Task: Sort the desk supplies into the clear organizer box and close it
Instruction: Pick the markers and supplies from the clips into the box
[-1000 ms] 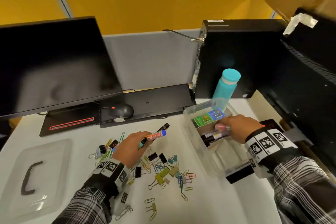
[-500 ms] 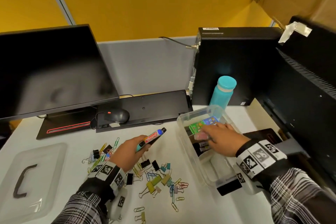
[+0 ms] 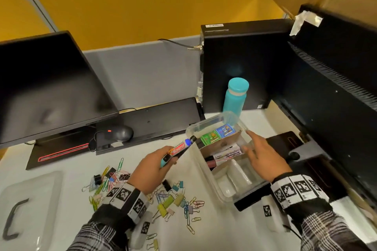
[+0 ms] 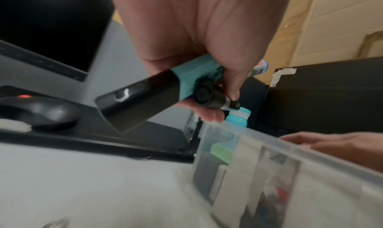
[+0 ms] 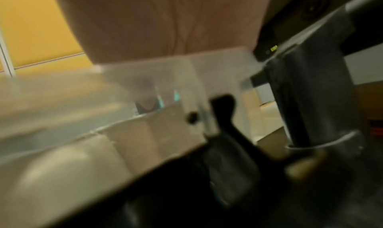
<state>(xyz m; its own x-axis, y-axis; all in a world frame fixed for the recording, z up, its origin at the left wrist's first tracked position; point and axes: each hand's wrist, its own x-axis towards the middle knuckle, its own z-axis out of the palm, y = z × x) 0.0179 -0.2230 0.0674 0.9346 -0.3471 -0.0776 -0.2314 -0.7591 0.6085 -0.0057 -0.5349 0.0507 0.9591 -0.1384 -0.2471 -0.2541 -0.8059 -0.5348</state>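
The clear organizer box (image 3: 204, 126) stands open right of centre on the desk. In it lie green (image 3: 210, 137) and blue (image 3: 225, 130) packets at the far end and several markers (image 3: 225, 154) in the middle. My left hand (image 3: 169, 159) grips a board marker (image 3: 180, 146) with a teal-and-black item (image 4: 143, 94), the marker's black tip at the box's left rim. My right hand (image 3: 257, 149) hovers open over the box's right side and holds nothing. Coloured paper clips and binder clips (image 3: 169, 199) lie scattered under my left wrist. The lid (image 3: 30, 199) lies at far left.
A monitor (image 3: 47, 87), mouse (image 3: 120, 132) and black keyboard (image 3: 151, 120) stand behind the clips. A teal bottle (image 3: 234, 98) and a PC tower (image 3: 244, 63) are just behind the box. Another dark monitor (image 3: 336, 98) and its stand (image 3: 293, 155) crowd the right side.
My right hand let go of a pink-capped marker in the box and now hovers open. My left hand carried the board marker right, up to the box's rim.
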